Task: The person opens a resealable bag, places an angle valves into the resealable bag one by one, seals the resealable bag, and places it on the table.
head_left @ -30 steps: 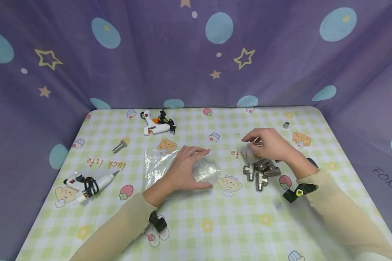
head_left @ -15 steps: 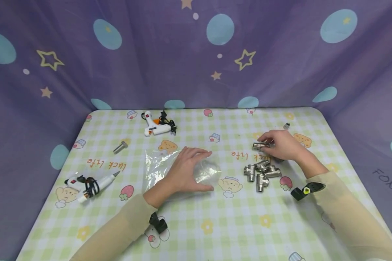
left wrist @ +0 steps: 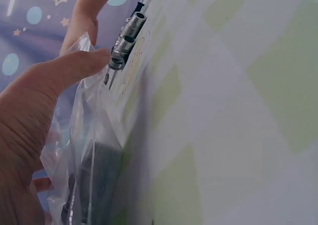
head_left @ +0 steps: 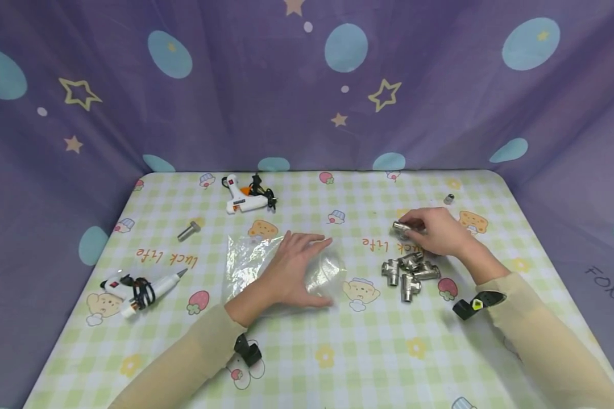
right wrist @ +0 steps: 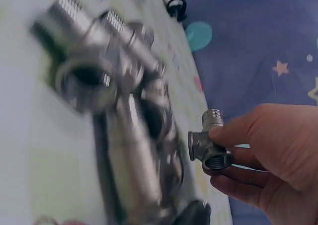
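My left hand (head_left: 289, 275) lies over a clear plastic bag (head_left: 240, 267), thumb and fingers spread wide apart. In the left wrist view the thumb crosses the upper part of the bag (left wrist: 97, 115), and a dark grey shape shows through the film lower down. My right hand (head_left: 435, 230) pinches a metal tee pipe fitting (right wrist: 211, 148) between thumb and fingers, held above the table; its threaded end and open ports show in the right wrist view. Just nearer than that hand lies a heap of several similar metal fittings (head_left: 410, 284).
A metal bolt (head_left: 188, 230) lies at left, with a cord-wrapped white tool with a pointed tip (head_left: 140, 292) nearer. A white glue gun (head_left: 245, 199) is at the back. One small metal piece (head_left: 449, 199) lies back right. A purple curtain (head_left: 307, 130) borders the checked table (head_left: 327, 375).
The right hand moves right, then slightly nearer and left, with the tee fitting turning in its grip. The left thumb shifts slightly toward the person; the bag stays in place.
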`<state>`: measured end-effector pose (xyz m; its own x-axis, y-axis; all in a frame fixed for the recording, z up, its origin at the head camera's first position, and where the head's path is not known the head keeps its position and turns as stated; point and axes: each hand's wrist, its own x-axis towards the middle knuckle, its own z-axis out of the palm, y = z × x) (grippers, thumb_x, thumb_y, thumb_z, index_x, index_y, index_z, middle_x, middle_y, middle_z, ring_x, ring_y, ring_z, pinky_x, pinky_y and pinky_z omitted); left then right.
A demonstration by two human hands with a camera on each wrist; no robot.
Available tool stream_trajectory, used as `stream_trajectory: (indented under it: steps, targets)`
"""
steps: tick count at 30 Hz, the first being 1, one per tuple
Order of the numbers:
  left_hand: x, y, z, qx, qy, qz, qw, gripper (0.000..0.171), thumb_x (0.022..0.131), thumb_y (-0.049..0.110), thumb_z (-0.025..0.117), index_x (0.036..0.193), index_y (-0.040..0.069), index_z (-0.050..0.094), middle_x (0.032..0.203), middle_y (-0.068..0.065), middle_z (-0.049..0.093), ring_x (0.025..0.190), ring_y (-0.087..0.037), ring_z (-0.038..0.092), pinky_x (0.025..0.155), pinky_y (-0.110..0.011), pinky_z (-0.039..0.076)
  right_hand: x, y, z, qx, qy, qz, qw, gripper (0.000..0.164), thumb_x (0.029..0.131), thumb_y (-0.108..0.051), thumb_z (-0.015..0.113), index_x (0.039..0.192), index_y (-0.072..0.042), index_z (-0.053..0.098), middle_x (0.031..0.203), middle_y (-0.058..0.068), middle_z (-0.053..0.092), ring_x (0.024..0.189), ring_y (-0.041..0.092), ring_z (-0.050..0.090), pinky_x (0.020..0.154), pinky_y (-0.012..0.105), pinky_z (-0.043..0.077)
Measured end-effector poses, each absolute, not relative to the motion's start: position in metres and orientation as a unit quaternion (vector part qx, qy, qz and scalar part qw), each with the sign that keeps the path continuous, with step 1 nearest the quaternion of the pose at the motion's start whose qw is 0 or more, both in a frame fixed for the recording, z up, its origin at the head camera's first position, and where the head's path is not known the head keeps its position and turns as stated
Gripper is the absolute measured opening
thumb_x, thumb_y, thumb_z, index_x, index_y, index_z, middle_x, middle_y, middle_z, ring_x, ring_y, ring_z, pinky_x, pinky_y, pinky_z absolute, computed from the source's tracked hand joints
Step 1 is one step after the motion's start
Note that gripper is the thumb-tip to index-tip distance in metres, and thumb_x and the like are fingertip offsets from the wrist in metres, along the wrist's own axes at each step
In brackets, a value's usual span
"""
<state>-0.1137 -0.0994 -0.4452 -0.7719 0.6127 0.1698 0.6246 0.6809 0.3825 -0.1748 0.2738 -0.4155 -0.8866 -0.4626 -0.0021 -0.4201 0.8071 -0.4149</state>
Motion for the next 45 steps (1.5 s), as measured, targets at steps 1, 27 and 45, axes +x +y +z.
stream_trajectory:
  steps: [1, 27, 45]
  targets:
    - [-0.114, -0.099, -0.446, -0.34, -0.916, -0.212, 0.014, 0.124, 0.06, 0.075, 0.09, 0.161, 0.015, 0.047, 0.16, -0.011, 0.05, 0.146, -0.034, 0.047, 0.127, -0.075, 0.023, -0.173, 0.271, -0.415, -0.233, 0.948, -0.213, 0.049, 0.027, 0.099, -0.011, 0.072, 0.125, -0.005, 0.075, 0.112, 0.013, 0.08, 0.098, 0.028, 0.077, 0.088, 0.048, 0.065]
    - [-0.114, -0.103, -0.447, -0.335, -0.915, -0.225, 0.019, 0.119, 0.063, 0.071, 0.09, 0.159, 0.012, 0.05, 0.155, -0.008, 0.055, 0.144, -0.032, 0.05, 0.126, -0.077, 0.023, -0.132, 0.159, -0.427, -0.249, 0.866, -0.405, 0.157, 0.01, 0.094, -0.02, 0.081, 0.093, -0.018, 0.072, 0.087, -0.007, 0.076, 0.078, 0.005, 0.072, 0.076, 0.023, 0.063]
    - [-0.113, -0.1, -0.447, -0.334, -0.915, -0.228, 0.016, 0.12, 0.063, 0.07, 0.091, 0.159, 0.011, 0.05, 0.155, -0.007, 0.055, 0.144, -0.032, 0.05, 0.127, -0.077, 0.022, -0.122, 0.138, -0.443, -0.301, 0.871, -0.374, 0.102, 0.02, 0.087, -0.009, 0.081, 0.107, -0.009, 0.08, 0.095, -0.002, 0.078, 0.081, 0.005, 0.072, 0.076, 0.019, 0.062]
